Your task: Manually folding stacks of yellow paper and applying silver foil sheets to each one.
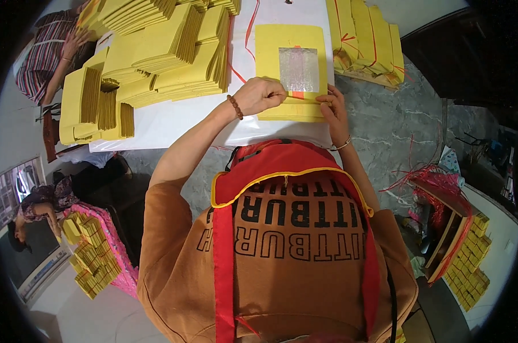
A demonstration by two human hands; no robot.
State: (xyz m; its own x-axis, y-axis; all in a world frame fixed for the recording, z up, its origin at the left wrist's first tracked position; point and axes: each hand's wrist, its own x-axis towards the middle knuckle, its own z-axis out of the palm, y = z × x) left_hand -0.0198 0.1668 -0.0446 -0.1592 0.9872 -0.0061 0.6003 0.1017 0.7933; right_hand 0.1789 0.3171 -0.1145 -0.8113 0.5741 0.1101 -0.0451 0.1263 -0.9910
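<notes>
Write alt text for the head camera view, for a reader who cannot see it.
Seen from above, a person's left hand and right hand pinch the near edge of a stack of yellow paper sheets topped with a silvery foil square, on a white table. Piles of yellow paper bundles lie to the left, and two other people work nearby.

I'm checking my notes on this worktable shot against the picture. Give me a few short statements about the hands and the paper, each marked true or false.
1. Both hands rest at the near edge of the yellow paper stack. True.
2. The top sheet bears a blue square. False: the patch is silvery.
3. The left hand has a bead bracelet at its wrist. True.
4. The right hand holds scissors. False: its fingers only pinch the stack's edge.
5. The white sheet under the stacks is bare of other paper. False: more yellow piles lie on it.
</notes>
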